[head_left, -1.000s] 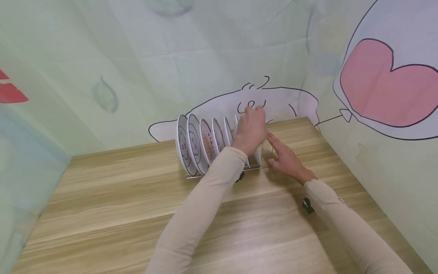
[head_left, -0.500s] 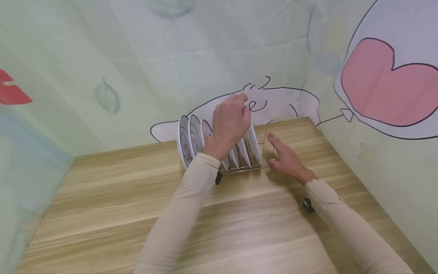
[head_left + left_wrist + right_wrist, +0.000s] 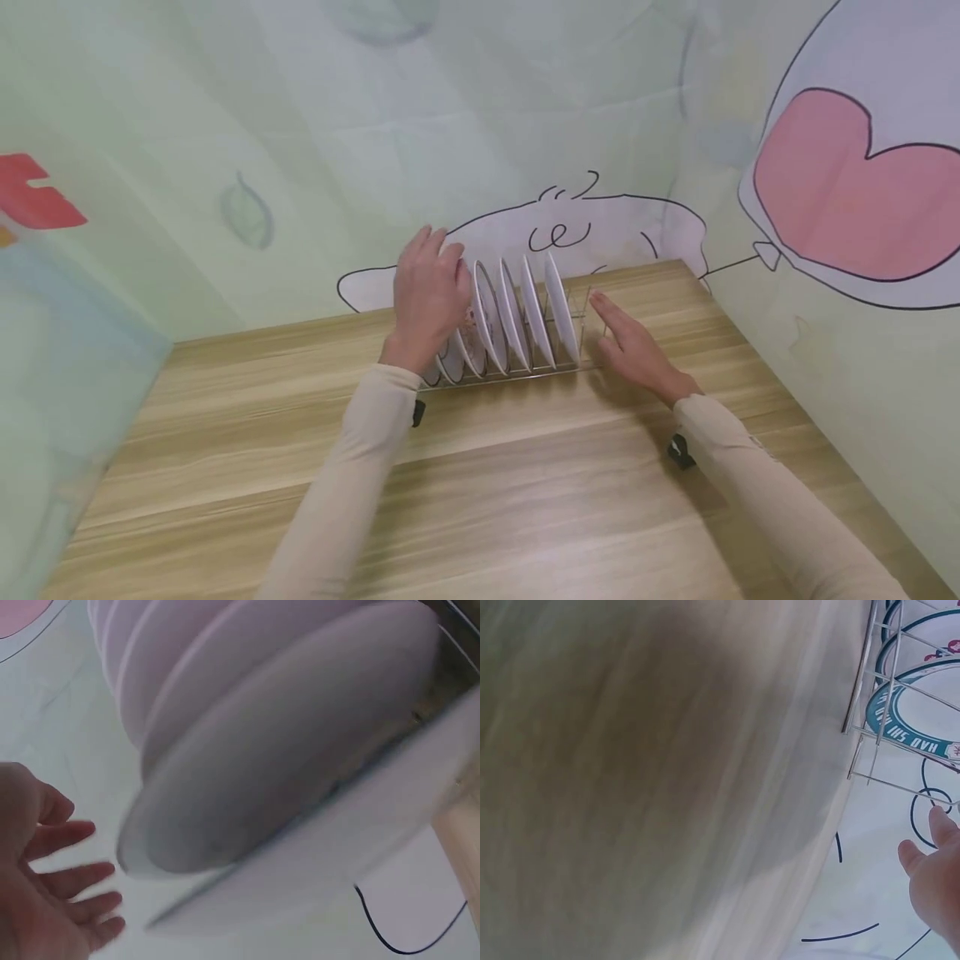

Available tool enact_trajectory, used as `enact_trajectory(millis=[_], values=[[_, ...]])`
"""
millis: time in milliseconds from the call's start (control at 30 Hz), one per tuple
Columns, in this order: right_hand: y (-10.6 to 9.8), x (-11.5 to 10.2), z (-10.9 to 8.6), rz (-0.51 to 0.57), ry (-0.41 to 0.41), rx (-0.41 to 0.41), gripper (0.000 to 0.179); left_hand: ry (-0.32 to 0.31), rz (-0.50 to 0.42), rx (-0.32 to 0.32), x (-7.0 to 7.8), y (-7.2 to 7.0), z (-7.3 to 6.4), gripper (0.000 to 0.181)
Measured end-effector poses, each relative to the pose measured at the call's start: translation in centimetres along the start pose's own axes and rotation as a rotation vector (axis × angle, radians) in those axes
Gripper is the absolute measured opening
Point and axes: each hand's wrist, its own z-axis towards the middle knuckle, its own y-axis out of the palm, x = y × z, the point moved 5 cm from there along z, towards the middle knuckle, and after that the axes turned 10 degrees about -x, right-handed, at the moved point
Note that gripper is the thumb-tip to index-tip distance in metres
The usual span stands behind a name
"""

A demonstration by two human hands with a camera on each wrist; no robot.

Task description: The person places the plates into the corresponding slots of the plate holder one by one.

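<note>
Several white plates (image 3: 491,317) stand on edge in a row in a thin wire dish rack (image 3: 517,377). My left hand (image 3: 429,292) is at the left end of the row and hides part of those plates in the head view. In the left wrist view its slightly bent fingers (image 3: 79,881) show apart from the plates, holding nothing. My right hand (image 3: 637,350) lies beside the rack's right end with fingers extended. Its fingertips are at or very near the end wire (image 3: 900,786). A teal-rimmed plate with white lettering (image 3: 889,727) shows through the wires.
The rack stands near the back of a wood-grain table (image 3: 510,500). Behind it hangs a pale green printed cloth (image 3: 337,167), with a pink heart balloon drawing (image 3: 832,192) at the right. Black wrist cameras (image 3: 681,451) sit under both forearms.
My left hand has moved leftward over the row, from the right-hand plates to the left end. The plates on the right have come into sight. My right hand has stayed beside the rack.
</note>
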Motion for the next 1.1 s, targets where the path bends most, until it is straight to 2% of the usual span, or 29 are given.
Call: enact_trajectory(millis=[100,167,267,367,567,933,1100], values=[[-0.1,0.1,0.2,-0.012,-0.007,-0.007,0.058,-0.140,0.050,-0.138,-1.7,0.6,-0.5,0.044],[-0.2,0.1,0.4,-0.017,-0.008,-0.011,0.058,-0.202,0.077,-0.222,-2.4,1.2,-0.8,0.053],[-0.3,0.3,0.7,-0.027,-0.007,-0.017,0.059,-0.225,0.109,-0.303,-2.8,2.1,-1.2,0.061],[-0.4,0.5,1.1,-0.037,-0.008,-0.024,0.058,-0.202,0.131,-0.338,-2.6,3.1,-1.6,0.065],[-0.8,1.2,1.8,-0.070,0.003,-0.033,0.056,-0.145,0.174,-0.324,-1.9,4.3,-1.9,0.068],[-1.2,2.4,2.0,-0.063,0.012,-0.026,0.056,-0.141,0.259,-0.246,-1.2,4.5,-1.9,0.065],[-1.4,2.7,1.8,-0.054,0.023,-0.037,0.057,-0.132,0.263,-0.235,-0.8,4.6,-1.9,0.062]])
